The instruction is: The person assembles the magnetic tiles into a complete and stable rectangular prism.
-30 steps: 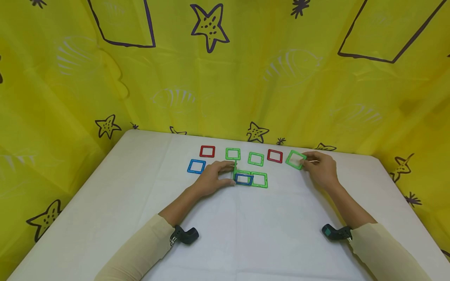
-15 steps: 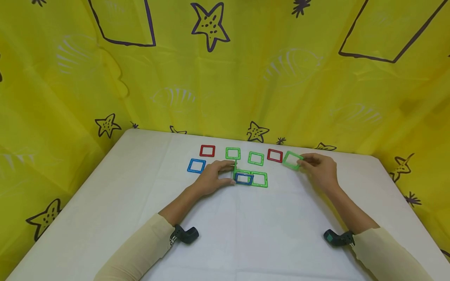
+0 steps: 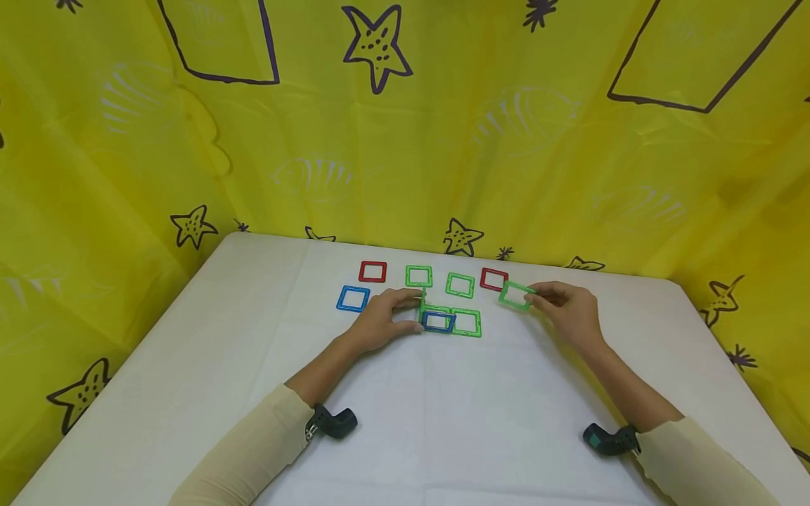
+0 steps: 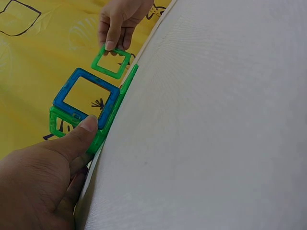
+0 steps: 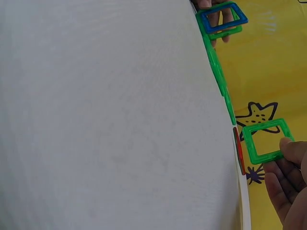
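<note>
Right hand (image 3: 572, 313) pinches 1 green square (image 5: 248, 144) (equal-sided), tilted, free edge leftward; left hand (image 3: 378, 322) grips standing blue frame (image 4: 97, 81).

Yellow backdrop (image 3: 436, 147), creased, behind and beside white table (image 3: 493, 414); dark starfish (image 3: 377, 49), pale fish (image 3: 528, 121) printed on.

We've got a yellow curtain (image 3: 430, 133) behind and on both sides of a white surface (image 3: 493, 422) with faint creases. On the curtain we see dark starfish (image 3: 377, 49), pale striped fish (image 3: 528, 119), spiky bursts (image 3: 540, 13) and dark angular outlines (image 3: 661, 104).
</note>
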`<state>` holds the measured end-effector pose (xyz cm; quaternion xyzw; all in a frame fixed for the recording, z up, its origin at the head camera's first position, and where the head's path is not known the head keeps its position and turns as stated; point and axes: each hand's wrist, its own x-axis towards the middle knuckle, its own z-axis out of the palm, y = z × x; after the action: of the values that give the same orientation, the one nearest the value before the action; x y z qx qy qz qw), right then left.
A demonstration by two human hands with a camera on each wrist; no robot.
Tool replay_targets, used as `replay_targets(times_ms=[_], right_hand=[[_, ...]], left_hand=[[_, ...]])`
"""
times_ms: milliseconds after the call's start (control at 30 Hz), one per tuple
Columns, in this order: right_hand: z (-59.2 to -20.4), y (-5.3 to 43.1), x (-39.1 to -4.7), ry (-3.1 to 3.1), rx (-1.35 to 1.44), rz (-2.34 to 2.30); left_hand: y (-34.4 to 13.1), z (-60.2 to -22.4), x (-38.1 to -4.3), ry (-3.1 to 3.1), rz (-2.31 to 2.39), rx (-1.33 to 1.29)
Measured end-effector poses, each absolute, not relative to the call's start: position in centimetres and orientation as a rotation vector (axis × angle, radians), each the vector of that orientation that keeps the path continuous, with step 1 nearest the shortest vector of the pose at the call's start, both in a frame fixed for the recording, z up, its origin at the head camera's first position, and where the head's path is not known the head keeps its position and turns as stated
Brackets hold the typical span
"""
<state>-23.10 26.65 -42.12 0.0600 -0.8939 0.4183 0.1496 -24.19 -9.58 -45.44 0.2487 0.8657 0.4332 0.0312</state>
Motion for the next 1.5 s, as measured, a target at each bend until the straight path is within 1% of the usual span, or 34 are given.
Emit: replay_targets(times_ms=[1000,1500], right_hand=[[-42.3,24.6,-21.0,-2.561,0.275,1.279],[-43.1,23.9,-20.5,-2.503,0.425,1.302]], left_hand=[[-9.5,-45.4,-24.3,2.662,1.337,0.763],[-9.5,-45.4,-24.2,2.663,1.338,0.753]])
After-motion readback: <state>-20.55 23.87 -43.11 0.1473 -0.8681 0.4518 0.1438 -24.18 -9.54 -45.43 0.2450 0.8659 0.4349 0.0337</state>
